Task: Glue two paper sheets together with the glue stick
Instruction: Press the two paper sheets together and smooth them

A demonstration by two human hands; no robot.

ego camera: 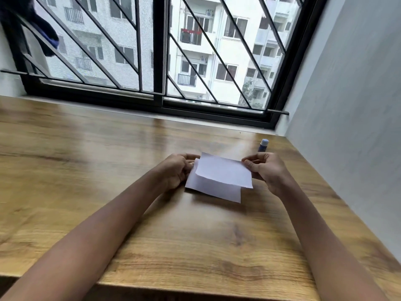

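Two white paper sheets [219, 181] lie one over the other near the middle of the wooden table [108, 161], towards its right side, and both hands are on them. The upper sheet [225, 170] is shifted up and to the right, so the lower sheet [217, 193] shows as a strip along the near edge and at the left end. The left hand [176, 170] has its fingers curled round the left end of the paper sheets, thumb on top; whether it pinches one sheet or both cannot be told. The right hand [268, 168] pinches the right edge of the upper sheet between thumb and curled fingers. The near edge of the upper sheet bows slightly off the lower one. The blue glue stick [263, 145] stands upright on the table just behind the right hand, apart from it, near the grey wall [358, 105]. Beyond the table is a barred window [160, 51]
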